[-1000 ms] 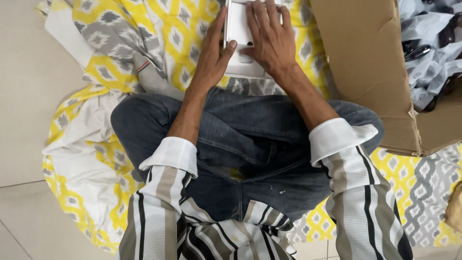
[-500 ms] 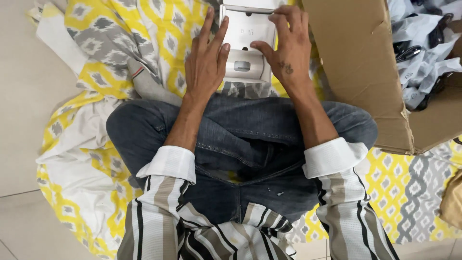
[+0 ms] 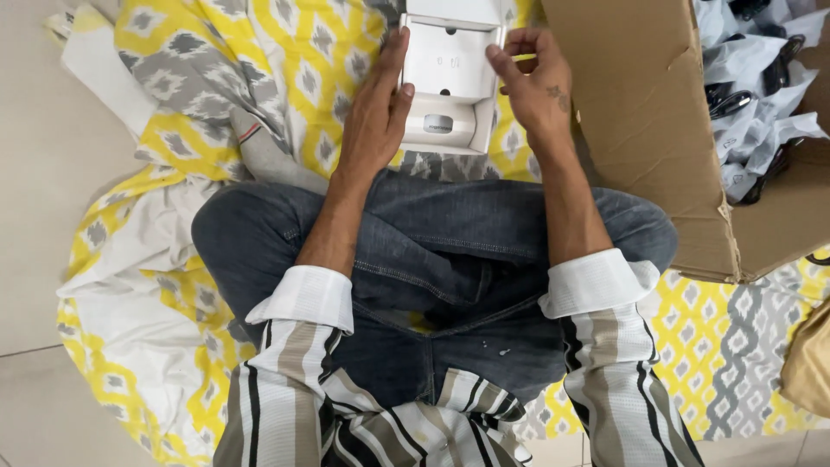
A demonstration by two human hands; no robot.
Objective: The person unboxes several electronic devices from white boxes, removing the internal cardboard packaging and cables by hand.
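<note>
Cloth (image 3: pixel 259 78), yellow, grey and white in a diamond print, spread over pale floor tiles (image 3: pixel 43 173) under crossed legs in dark jeans (image 3: pixel 450 251). Cardboard carton (image 3: pixel 640 130), large and open, just right of the right knee, with grey plastic-wrapped dark items (image 3: pixel 752 78) piled inside. Striped shirt sleeves with white cuffs (image 3: pixel 596 281) at the bottom of the view. White box (image 3: pixel 450 82), open-topped, on the cloth just beyond the legs, between both hands, with a small grey oval part (image 3: pixel 438 124) seated in its near end. Left hand (image 3: pixel 373 117) flat along the box's left wall, fingers straight and together, thumb tip hooked over the rim. Right hand (image 3: pixel 538 86) at the right wall, fingers curled, fingertips pinching the top right edge. Small dark mark on the back of the right hand.
</note>
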